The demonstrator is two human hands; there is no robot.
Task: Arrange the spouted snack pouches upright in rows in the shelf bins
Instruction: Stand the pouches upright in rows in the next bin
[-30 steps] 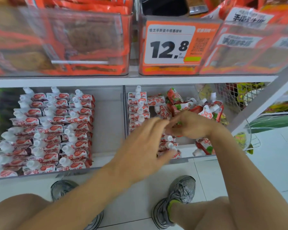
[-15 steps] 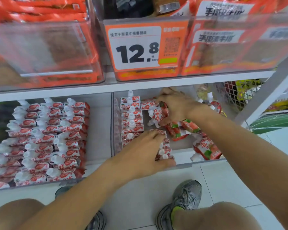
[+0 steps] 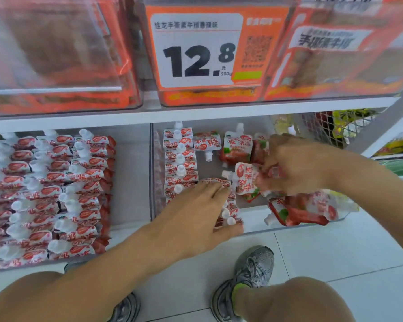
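Red-and-white spouted pouches fill two clear bins on the lower shelf. The left bin (image 3: 130,182) holds three upright rows of pouches (image 3: 56,194). In the right bin (image 3: 152,173) one upright row (image 3: 179,163) stands along its left wall, and a short second row (image 3: 229,210) starts at the front. My left hand (image 3: 196,217) rests with straight fingers on that short row. My right hand (image 3: 298,166) grips a pouch (image 3: 244,177) above the bin's middle, its cap pointing left. Loose pouches (image 3: 300,210) lie flat at the bin's front right, and two more (image 3: 235,145) at the back.
The shelf above carries clear bins of orange snack packs and a 12.8 price card (image 3: 196,49). A wire mesh basket (image 3: 323,129) stands right of the shelf. My knees and grey shoes (image 3: 249,275) are on the white tiled floor below.
My right hand came forward from the back of the right bin with a pouch in its grip. My left hand stayed on the short front row.
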